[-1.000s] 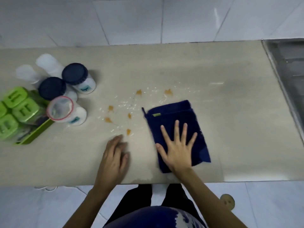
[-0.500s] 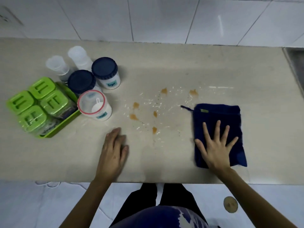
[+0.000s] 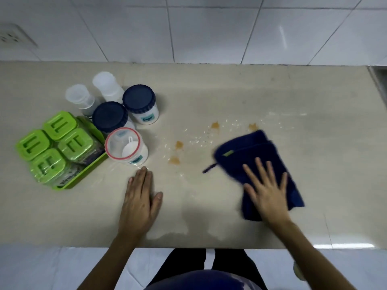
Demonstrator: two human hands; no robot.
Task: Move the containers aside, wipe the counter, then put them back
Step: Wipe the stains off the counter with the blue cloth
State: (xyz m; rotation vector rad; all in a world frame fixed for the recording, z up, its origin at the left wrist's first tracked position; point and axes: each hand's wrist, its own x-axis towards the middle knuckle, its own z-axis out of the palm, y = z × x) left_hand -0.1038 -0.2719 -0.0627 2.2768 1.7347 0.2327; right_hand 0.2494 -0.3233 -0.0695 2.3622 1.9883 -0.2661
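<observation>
On the beige counter, the containers stand grouped at the left: two white jars with dark blue lids, a red-rimmed jar with a white scoop inside, two clear shakers and a green tray of green-lidded boxes. Orange stains and white grains dot the middle. My right hand presses flat, fingers spread, on a dark blue cloth just right of the stains. My left hand rests flat on the counter below the red-rimmed jar, holding nothing.
A white tiled wall runs behind the counter, with a socket at the far left. A sink edge shows at the far right. The counter's front edge is close to my body.
My right hand has slid the cloth back left toward the stains. Two lower orange spots seen half a second ago no longer show. My left hand stays in place.
</observation>
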